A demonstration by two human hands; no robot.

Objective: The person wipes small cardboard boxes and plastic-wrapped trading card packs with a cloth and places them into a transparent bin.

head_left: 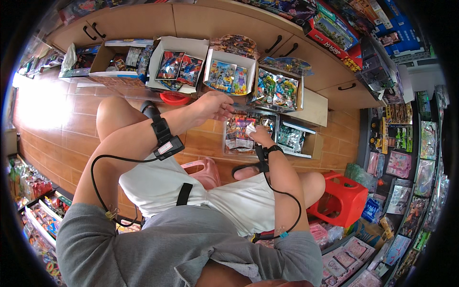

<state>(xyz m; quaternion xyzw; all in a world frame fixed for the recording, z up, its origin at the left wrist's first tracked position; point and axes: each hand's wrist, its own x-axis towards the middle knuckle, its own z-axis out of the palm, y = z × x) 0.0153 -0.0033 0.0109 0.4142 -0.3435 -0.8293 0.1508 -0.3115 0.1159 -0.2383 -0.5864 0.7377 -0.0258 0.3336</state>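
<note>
My left hand [213, 106] hangs just in front of the row of open boxes, its fingers loosely curved and apart, with nothing visible in them. My right hand [261, 137] is over a clear plastic bin [276, 120] of colourful foil packets [239, 138]. Its fingers are closed on a small white crumpled cloth or tissue [250, 129]. Closest to my left hand is a white box [208, 71] with blue and yellow packets [222, 76]. Beside it stand a larger white box [158, 50] of dark and red packets [170, 65] and a box of green figure packets [284, 90].
Wooden cabinets [210, 21] line the back. A brown carton [98, 62] stands at the left of the row, and an open box [313, 143] sits right of the bin. A red plastic stool [342, 198] is by my right knee. Stocked shelves [411, 167] fill the right side.
</note>
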